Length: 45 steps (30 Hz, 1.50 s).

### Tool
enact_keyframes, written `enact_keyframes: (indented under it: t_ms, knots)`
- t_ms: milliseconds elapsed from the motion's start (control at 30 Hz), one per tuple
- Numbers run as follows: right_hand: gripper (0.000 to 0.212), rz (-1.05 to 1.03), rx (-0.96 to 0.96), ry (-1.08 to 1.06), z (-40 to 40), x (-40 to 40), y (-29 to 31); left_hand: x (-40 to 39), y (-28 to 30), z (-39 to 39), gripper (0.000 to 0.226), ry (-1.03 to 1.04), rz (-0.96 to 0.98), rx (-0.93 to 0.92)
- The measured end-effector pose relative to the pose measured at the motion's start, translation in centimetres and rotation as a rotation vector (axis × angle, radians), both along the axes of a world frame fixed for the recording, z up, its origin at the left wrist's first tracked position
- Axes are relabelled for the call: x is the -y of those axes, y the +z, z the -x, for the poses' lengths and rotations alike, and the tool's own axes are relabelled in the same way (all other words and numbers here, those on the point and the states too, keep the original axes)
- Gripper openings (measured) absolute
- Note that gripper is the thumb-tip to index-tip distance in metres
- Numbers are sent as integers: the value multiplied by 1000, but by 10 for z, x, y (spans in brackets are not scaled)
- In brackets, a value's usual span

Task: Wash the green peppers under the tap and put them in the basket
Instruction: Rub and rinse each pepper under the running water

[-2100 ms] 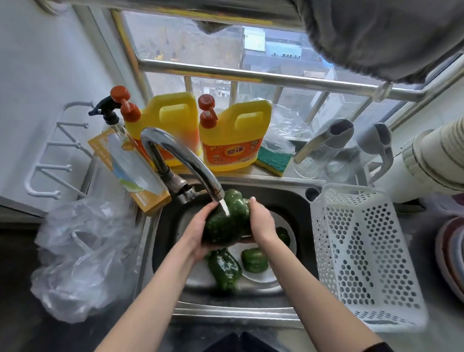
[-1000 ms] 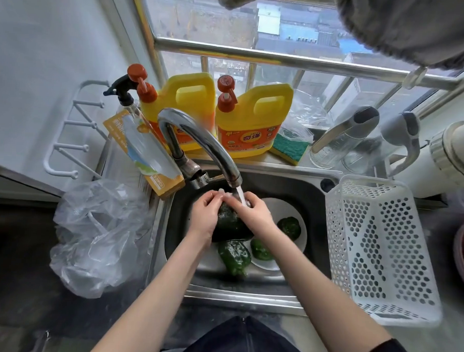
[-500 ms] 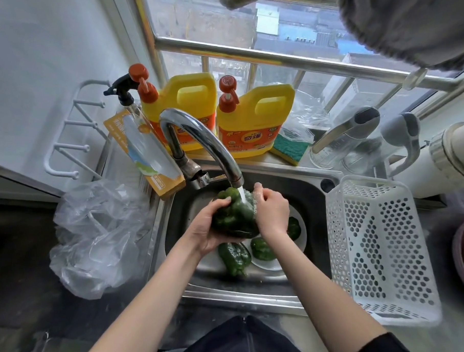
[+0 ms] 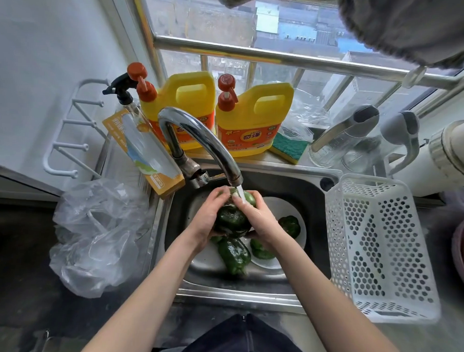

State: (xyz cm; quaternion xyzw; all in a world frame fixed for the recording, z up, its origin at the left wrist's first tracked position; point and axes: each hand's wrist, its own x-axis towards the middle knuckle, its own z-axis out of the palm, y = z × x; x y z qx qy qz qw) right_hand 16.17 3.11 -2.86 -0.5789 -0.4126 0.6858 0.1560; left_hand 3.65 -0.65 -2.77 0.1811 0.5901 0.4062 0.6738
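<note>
Your left hand and right hand grip one pepper from either side, directly under the tap, over the sink. Below it, another pepper lies in the sink beside a plate bearing two more. The basket stands right of the sink, a plastic bag left. Two detergent jugs stand behind the tap, with a sponge to their right.
</note>
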Motion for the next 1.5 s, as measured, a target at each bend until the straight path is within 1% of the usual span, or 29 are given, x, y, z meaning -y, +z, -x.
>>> enact_keyframes:
  t_ms: [100, 200, 267, 300, 367, 400, 433, 500, 533, 567, 633, 700, 767, 833, 867, 900, 967, 1033, 1067, 1100, 1167, 1200, 1233, 1333, 1367, 1433, 1467, 1500]
  knots:
    - [35, -42, 27, 53, -4, -3, 3, 2, -1, 6, 36, 46, 58, 113]
    - [34, 64, -41, 131, -9, -7, 5, 3, -3, 12, 45, 52, 148, 228]
    - [30, 69, -20, 159, -8, -5, 5, 4, -8, 13, 58, 39, 226, 314]
    - [29, -12, 52, 144, -7, -5, 6, 5, -10, 14, 63, 26, 254, 347]
    - [34, -307, 292, 122, -7, -5, 8, 7, -14, 13, 69, 9, 297, 363]
    - [34, -449, 381, 134, -7, -4, 10, 8, -16, 11, 72, 21, 324, 350]
    - [32, -525, 397, 166, -8, -3, 10, 8, -17, 9, 74, 53, 352, 336]
    - [29, -546, 317, 236, -9, 1, 10, 7, -21, 5, 74, 130, 371, 330]
    - [27, -540, 284, 232, -9, 5, 5, 6, -21, 3, 71, 146, 359, 327]
    - [22, -535, 269, 186, -7, 7, 1, 5, -20, 2, 68, 153, 342, 324]
    - [15, -496, 226, 23, -3, 8, -5, 4, -22, 2, 64, 147, 279, 292]
    - [13, -456, 123, -45, -2, 6, -9, 4, -21, 2, 55, 136, 202, 284]
    - [14, -421, 17, 21, -8, 1, -9, 7, -21, 3, 47, 141, 172, 326]
    - [17, -329, -96, 124, -17, -5, -8, 6, -19, 7, 46, 175, 213, 380]
    - [19, -313, -114, 169, -19, -6, -7, 6, -20, 8, 48, 207, 239, 412]
    - [22, -348, -98, 199, -17, -5, -6, 5, -20, 9, 51, 241, 260, 446]
    - [28, -497, 10, 202, -9, 0, -6, 5, -23, 8, 58, 312, 304, 513]
    - [19, -563, 35, 139, -2, 4, -5, 7, -24, 7, 60, 369, 312, 595]
    - [13, -523, -7, 88, -1, 4, -4, 8, -27, 8, 64, 373, 304, 627]
    - [13, -429, -79, 29, -4, 3, -3, 10, -29, 10, 72, 352, 293, 653]
    - [20, -159, -310, -123, -10, 1, -1, 13, -31, 15, 90, 268, 267, 700]
    - [22, -60, -363, -199, -13, 0, 0, 14, -33, 16, 93, 223, 252, 707]
    - [23, -3, -333, -264, -14, -2, -1, 14, -30, 15, 88, 180, 240, 701]
    - [18, 94, -98, -496, -10, -5, -10, 6, -16, 4, 50, 103, 249, 559]
    - [24, 150, -72, -595, -5, -4, -11, 3, -13, -2, 41, 118, 257, 494]
    - [54, 259, -137, -738, 3, -2, -11, -3, -16, -16, 27, 194, 206, 373]
    - [68, 297, -183, -767, 7, 0, -11, -5, -18, -22, 22, 237, 144, 311]
    - [74, 312, -211, -766, 10, 3, -11, -7, -20, -25, 22, 258, 89, 231]
